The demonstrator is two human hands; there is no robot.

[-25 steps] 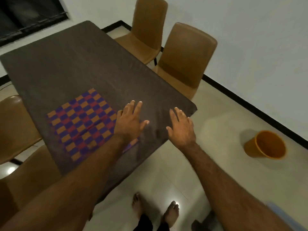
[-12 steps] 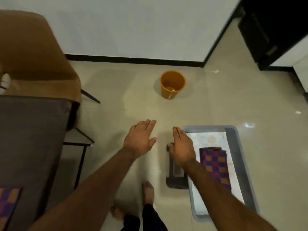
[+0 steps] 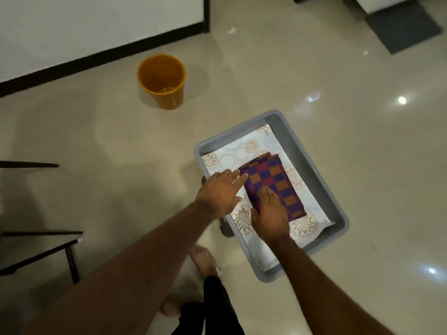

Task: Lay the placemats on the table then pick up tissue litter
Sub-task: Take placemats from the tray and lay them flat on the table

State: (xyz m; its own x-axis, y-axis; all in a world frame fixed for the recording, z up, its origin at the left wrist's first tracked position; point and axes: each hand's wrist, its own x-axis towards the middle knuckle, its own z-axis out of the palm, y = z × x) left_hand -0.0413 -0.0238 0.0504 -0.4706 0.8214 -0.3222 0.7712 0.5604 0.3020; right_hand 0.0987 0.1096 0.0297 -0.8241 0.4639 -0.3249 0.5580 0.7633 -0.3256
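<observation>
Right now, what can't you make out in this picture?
All in the head view.
Folded placemat: layer count; the right hand covers its near end.
Whether that hand grips or just rests: its thumb does not show clearly.
Orange bucket: pale thing at the bottom, blurred.
Dark object beside the grey tray: mostly behind the left hand.
White floor specks: too small to call tissue.

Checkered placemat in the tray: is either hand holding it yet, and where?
Left hand only touches the placemat at its left edge, fingertips straight. Right hand lies on its near left corner; whether its thumb hooks under the edge cannot be told.
</observation>
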